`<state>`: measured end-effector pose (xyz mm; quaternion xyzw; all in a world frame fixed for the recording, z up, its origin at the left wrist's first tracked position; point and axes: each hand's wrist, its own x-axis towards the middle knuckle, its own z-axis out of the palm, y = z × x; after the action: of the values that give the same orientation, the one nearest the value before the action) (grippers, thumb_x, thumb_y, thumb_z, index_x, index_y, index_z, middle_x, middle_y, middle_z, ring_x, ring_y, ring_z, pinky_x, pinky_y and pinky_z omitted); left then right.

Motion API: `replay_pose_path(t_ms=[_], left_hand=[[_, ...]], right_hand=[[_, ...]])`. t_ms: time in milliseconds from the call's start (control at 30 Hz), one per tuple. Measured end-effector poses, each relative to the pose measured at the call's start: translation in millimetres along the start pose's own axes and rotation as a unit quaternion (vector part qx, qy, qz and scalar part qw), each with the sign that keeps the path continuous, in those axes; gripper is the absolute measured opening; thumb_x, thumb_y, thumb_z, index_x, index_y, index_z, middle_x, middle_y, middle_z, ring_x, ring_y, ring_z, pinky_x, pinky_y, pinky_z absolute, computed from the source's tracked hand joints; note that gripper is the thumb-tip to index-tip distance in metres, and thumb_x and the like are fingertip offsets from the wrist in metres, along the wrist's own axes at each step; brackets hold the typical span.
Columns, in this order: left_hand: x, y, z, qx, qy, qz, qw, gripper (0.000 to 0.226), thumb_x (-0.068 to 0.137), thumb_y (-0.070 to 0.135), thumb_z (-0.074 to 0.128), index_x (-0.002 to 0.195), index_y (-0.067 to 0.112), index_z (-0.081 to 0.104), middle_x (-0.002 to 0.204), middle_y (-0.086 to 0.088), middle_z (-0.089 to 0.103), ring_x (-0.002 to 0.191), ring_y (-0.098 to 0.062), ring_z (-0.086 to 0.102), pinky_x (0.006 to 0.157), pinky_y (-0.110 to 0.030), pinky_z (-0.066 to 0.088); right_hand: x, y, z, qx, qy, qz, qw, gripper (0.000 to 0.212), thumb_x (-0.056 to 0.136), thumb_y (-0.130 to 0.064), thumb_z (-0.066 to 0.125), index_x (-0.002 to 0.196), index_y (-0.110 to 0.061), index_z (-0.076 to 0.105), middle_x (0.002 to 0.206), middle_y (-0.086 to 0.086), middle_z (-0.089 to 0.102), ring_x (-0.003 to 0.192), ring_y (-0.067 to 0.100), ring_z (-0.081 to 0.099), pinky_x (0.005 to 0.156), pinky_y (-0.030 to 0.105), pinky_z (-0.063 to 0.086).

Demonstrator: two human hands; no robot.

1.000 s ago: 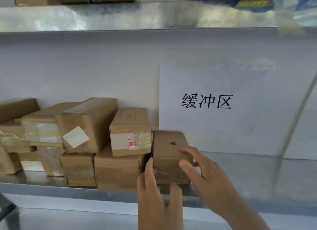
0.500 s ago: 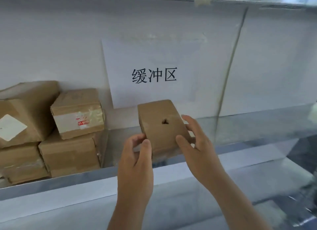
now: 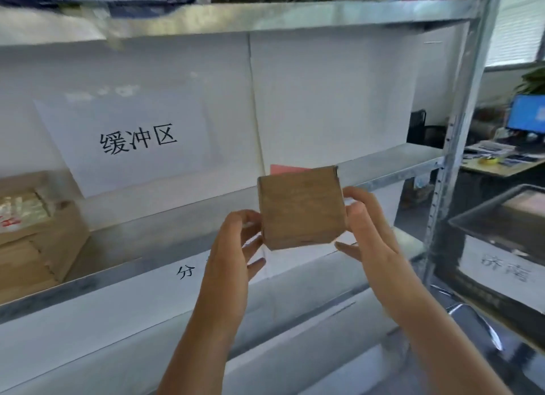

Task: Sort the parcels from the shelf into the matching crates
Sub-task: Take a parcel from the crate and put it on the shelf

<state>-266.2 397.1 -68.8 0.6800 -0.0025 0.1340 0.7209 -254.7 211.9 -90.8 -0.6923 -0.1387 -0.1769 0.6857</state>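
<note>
The left hand (image 3: 236,241) and the right hand (image 3: 365,226) are raised in front of the shelf (image 3: 392,161), and a small brown parcel (image 3: 300,210) is held between them, clear of any surface. The parcel is pinched at its left side by the left hand's curled thumb and fingers and cupped at its right side by the right hand, whose fingers wrap behind and beneath the lower right corner. A plain cardboard face is turned toward the camera; it is judged that the parcel is held up this way so that an address label can be looked for, though no label can be seen on the visible faces. From the parcel, the remaining stacked parcels (image 3: 32,232) lie on the shelf at about nine o'clock, well apart, under the paper sign (image 3: 129,141). A dark crate (image 3: 501,214) with a white label is seen at three o'clock, near the right hand; whether it is the matching one cannot be told, as the label is blurred.
</note>
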Motion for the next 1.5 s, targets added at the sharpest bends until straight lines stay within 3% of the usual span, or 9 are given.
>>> replay_pose_path(t_ms=[100,200,400,567,767,900,1100,1333,1500], left_hand=[[-29.5,0.1,70.8,0.005,-0.024,0.011,1.000,0.032,0.106,0.048,0.046,0.099,0.032,0.073,0.102,0.015,0.078,0.111,-0.006,0.071,0.095,-0.040,0.059],[-54.9,-1.5,136.8,0.060,-0.076,0.054,0.994,0.011,0.098,0.040,0.066,0.106,0.031,0.066,0.102,0.022,0.076,0.100,0.001,0.071,0.100,-0.047,0.057],[-92.9,-12.9,250.4,0.052,-0.202,0.056,0.976,0.032,0.102,0.013,0.061,0.121,0.039,0.056,0.121,0.020,0.075,0.115,-0.006,0.071,0.084,-0.027,0.063],[-108.1,-36.3,326.7,0.038,-0.287,0.051,0.956,0.023,0.100,0.027,0.060,0.119,0.040,0.058,0.118,0.023,0.075,0.113,-0.001,0.071,0.086,-0.030,0.064],[-115.4,-67.6,412.0,-0.007,-0.404,0.006,0.915,0.027,0.112,0.012,0.039,0.125,0.021,0.061,0.127,0.008,0.074,0.121,-0.012,0.070,0.090,-0.042,0.064],[-109.5,-89.1,465.6,-0.036,-0.478,-0.027,0.877,0.028,0.113,0.015,0.037,0.124,0.019,0.062,0.117,0.008,0.077,0.112,-0.007,0.072,0.084,-0.034,0.064],[-35.3,-129.9,535.6,-0.015,-0.562,-0.042,0.826,0.039,0.110,0.012,0.037,0.123,0.037,0.064,0.127,0.018,0.071,0.124,-0.006,0.066,0.101,-0.045,0.058],[95.2,-163.6,583.9,0.052,-0.475,-0.005,0.879,0.029,0.103,0.030,0.041,0.120,0.043,0.061,0.130,0.017,0.062,0.112,-0.008,0.063,0.093,-0.043,0.057],[146.0,-183.0,614.1,0.074,-0.419,-0.025,0.905,0.025,0.108,0.026,0.042,0.115,0.041,0.061,0.104,0.015,0.064,0.091,-0.007,0.063,0.082,-0.039,0.056]], right_hand=[[-18.2,-12.3,-79.8,0.000,0.025,0.025,0.999,0.044,0.097,-0.072,0.035,0.109,-0.041,0.063,0.116,-0.009,0.071,0.114,0.014,0.068,0.103,0.052,0.055],[-36.1,-13.5,-153.6,-0.028,0.047,0.047,0.997,0.039,0.098,-0.062,0.053,0.113,-0.027,0.058,0.118,0.002,0.071,0.109,0.026,0.070,0.092,0.057,0.060],[-77.8,-14.0,-272.0,-0.083,0.116,0.066,0.988,0.048,0.103,-0.023,0.064,0.143,-0.045,0.050,0.128,-0.017,0.068,0.118,0.008,0.067,0.087,0.035,0.064],[-106.0,-8.4,-339.9,-0.118,0.191,0.074,0.972,0.056,0.094,-0.045,0.069,0.146,-0.047,0.047,0.136,-0.007,0.064,0.121,0.014,0.067,0.089,0.037,0.064],[-119.3,-11.1,-389.8,-0.333,0.308,0.138,0.880,0.124,0.062,-0.082,0.070,0.161,-0.047,0.005,0.153,-0.006,0.038,0.135,0.017,0.044,0.104,0.041,0.046],[-110.3,-0.7,-419.2,-0.452,0.331,0.213,0.800,0.119,0.071,-0.071,0.077,0.156,-0.056,-0.004,0.140,-0.003,0.034,0.132,0.027,0.045,0.098,0.049,0.050],[-52.7,35.2,-463.2,-0.491,0.381,0.255,0.741,0.108,0.072,-0.067,0.077,0.151,-0.060,0.003,0.132,0.000,0.041,0.121,0.030,0.050,0.094,0.049,0.051],[32.7,90.0,-507.3,-0.458,0.437,0.280,0.722,0.107,0.064,-0.072,0.072,0.151,-0.059,0.010,0.124,0.002,0.041,0.110,0.030,0.052,0.090,0.056,0.057],[85.8,136.9,-535.0,-0.450,0.414,0.307,0.729,0.105,0.073,-0.067,0.076,0.153,-0.055,0.009,0.124,0.003,0.041,0.113,0.029,0.052,0.096,0.056,0.055]])
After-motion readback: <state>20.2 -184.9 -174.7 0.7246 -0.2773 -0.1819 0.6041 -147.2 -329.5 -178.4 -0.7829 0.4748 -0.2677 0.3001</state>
